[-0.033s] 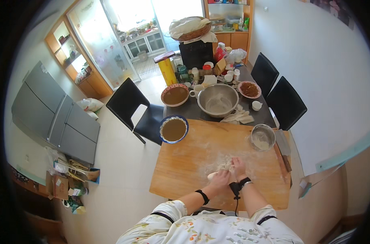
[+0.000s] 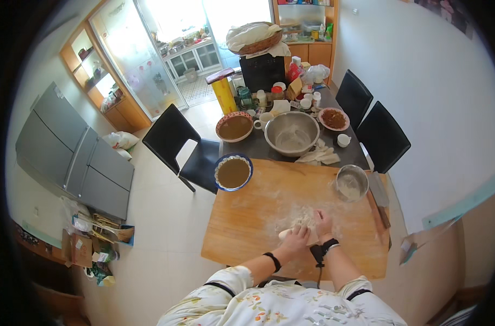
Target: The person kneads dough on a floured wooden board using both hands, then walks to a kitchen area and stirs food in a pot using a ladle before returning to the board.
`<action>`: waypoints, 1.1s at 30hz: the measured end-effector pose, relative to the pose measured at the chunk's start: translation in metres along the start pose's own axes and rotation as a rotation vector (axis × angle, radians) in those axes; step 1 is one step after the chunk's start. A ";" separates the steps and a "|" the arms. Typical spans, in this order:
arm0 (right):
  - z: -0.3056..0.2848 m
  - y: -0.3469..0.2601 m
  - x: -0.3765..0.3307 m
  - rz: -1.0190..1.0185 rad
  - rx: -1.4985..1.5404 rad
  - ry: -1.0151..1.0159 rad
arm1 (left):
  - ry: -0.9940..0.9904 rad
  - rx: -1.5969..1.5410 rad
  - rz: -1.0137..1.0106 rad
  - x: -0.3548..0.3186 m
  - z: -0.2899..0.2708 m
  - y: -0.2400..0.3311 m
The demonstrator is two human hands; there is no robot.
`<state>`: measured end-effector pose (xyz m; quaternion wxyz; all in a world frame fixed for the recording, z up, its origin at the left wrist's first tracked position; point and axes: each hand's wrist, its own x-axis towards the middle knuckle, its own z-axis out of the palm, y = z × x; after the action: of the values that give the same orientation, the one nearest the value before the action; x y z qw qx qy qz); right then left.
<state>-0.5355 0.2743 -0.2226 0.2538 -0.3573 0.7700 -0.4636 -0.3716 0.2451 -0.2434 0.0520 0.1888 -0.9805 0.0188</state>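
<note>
A pale lump of dough (image 2: 284, 234) lies on the floured wooden board. My left hand (image 2: 298, 238) is curled over it, fingers pressed down on its top. Beside it on the right, my right hand (image 2: 323, 221) is closed, fingertips curled in at the edge of the loose flour (image 2: 304, 214). Whatever the right fingers hold, if anything, is too small to make out. Part of the dough is hidden under the left hand.
The wooden board (image 2: 242, 217) covers the table's near end. At its right edge are a metal bowl of flour (image 2: 352, 187) and a broad-bladed knife (image 2: 379, 195). A blue-rimmed bowl of brownish liquid (image 2: 233, 172) sits at the far left corner; behind stands a large steel basin (image 2: 292, 134).
My right hand has shifted slightly right, away from the left, and its fingers are more curled. The left hand stays on the dough, having moved only a little.
</note>
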 end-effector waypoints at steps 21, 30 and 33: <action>0.008 0.018 -0.078 -0.524 -0.178 0.217 | -0.227 -0.561 -0.248 0.012 -0.055 0.005; -0.005 -0.022 -0.003 0.075 -0.303 0.043 | -0.381 -0.519 -0.255 0.065 -0.059 -0.028; -0.022 -0.081 -0.035 0.179 0.154 -0.270 | -0.161 -0.960 -0.187 0.017 -0.028 -0.043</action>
<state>-0.5041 0.2875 -0.1381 0.4218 -0.3259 0.7198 -0.4447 -0.3686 0.2011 -0.2133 0.0586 0.2316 -0.8582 -0.4544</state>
